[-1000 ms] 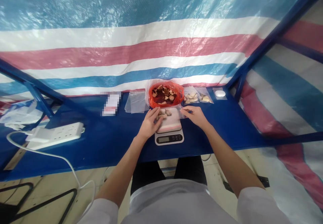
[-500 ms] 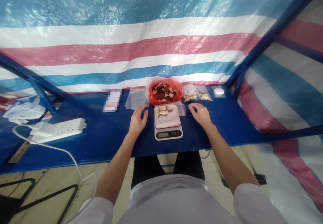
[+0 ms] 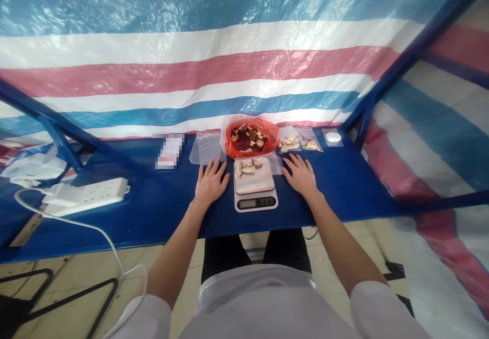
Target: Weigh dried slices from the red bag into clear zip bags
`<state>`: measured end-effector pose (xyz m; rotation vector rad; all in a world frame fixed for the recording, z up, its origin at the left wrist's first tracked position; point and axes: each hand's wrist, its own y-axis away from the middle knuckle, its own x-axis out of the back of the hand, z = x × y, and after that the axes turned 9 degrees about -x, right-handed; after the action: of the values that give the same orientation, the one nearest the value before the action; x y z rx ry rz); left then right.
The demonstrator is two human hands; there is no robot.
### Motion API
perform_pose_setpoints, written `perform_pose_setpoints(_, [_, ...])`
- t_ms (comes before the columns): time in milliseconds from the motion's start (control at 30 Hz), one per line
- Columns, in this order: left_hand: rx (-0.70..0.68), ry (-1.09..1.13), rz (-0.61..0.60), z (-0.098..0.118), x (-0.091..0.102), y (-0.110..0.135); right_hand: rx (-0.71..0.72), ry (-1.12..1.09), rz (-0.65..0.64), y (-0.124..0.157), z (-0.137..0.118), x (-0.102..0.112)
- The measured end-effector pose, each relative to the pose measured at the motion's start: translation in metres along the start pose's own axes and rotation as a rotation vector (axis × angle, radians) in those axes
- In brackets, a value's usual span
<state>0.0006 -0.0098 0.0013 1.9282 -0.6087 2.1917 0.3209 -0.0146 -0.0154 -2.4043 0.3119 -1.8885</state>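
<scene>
The sheet (image 3: 191, 78) is striped blue, white and red, the table (image 3: 160, 212) blue, the scale (image 3: 260, 180) white with a black panel (image 3: 256, 203), the bag (image 3: 231, 148) orange-red, its slices (image 3: 251, 134) brown and cream, the power strip (image 3: 103, 194) white.

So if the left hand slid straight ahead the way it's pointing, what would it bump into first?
Probably the flat clear plastic bags, lying on the blue table just ahead of the left hand. They look very close, but I can't tell whether it touches them.
</scene>
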Motion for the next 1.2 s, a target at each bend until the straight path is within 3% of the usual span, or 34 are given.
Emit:
perform_pose_setpoints(267, [0.010,0.004,-0.010,0.001,0.002,0.000,-0.011,-0.003,-0.008,0.000,0.000,0.000])
perform_pose_setpoints(967, [0.032,0.151,0.156,-0.006,-0.008,-0.001,-0.009,-0.089,0.073,-0.002,0.001,-0.003])
perform_pose_setpoints(1100, [0.058,0.150,0.256,-0.002,0.000,-0.001,-0.039,-0.246,0.122,-0.004,-0.002,0.009])
perform_pose_setpoints(1200, [0.040,0.197,0.322,0.005,0.008,-0.005,-0.058,-0.553,0.127,-0.005,-0.006,0.018])
